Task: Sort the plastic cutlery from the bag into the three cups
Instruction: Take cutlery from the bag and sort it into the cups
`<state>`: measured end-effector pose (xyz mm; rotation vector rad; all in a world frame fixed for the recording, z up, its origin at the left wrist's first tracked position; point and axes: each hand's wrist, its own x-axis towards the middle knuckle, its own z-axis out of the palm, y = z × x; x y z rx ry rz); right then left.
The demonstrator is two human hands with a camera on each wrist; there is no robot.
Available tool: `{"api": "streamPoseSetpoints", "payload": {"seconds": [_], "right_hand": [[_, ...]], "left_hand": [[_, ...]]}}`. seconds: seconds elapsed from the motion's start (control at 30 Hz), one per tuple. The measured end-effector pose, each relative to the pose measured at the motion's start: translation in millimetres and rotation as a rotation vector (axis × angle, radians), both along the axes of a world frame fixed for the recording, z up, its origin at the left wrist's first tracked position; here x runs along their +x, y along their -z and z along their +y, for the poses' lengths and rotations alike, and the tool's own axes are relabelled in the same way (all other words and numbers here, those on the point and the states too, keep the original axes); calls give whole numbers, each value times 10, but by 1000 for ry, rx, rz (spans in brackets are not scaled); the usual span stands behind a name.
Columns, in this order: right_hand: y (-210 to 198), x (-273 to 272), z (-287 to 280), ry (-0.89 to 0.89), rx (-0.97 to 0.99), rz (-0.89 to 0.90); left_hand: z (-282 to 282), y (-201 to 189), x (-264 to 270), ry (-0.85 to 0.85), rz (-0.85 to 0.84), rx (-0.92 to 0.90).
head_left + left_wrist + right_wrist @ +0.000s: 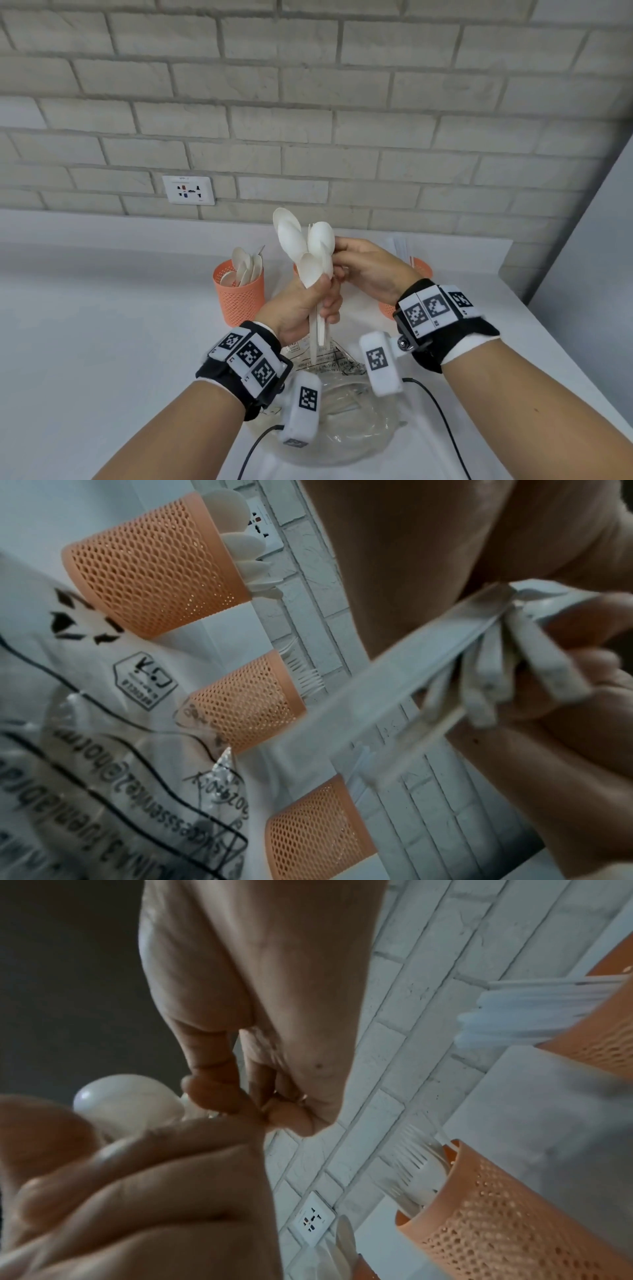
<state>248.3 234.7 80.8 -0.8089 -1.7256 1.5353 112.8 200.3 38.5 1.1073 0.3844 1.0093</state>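
Note:
My left hand (323,296) grips a bundle of white plastic spoons (301,240) by the handles, bowls up, above the clear printed bag (329,414). My right hand (339,260) reaches in from the right, and its thumb and forefinger pinch a spoon at the bowl end of the bundle (126,1099). The left wrist view shows the handles (479,669) fanned in my curled fingers. Behind stand three orange mesh cups: one holds spoons (239,294) (154,566), one forks (246,702) (514,1218), one knives (318,829) (599,1031). In the head view my hands hide most of the middle cup.
The white table (102,342) ends at a grey brick wall (308,102) with a power socket (188,190). Black cables (442,411) run from the wrist cameras over the bag. A grey panel (589,274) borders the table's right side.

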Motion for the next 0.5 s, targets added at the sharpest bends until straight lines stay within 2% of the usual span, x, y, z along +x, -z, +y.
{"api": "streamPoseSetpoints", "payload": {"seconds": [0.13,0.33,0.5], "right_hand": [[-31,-29,-36,21,35,-15],[-62,-154,-101,119,156,-90],[-71,-269,-97,239,180,-23]], "left_hand": [[-62,-79,-54,-54,44,-31],[-82,-157,-77,-160,-65,-132],[-66,-185,-144,-261,83,-125]]}}
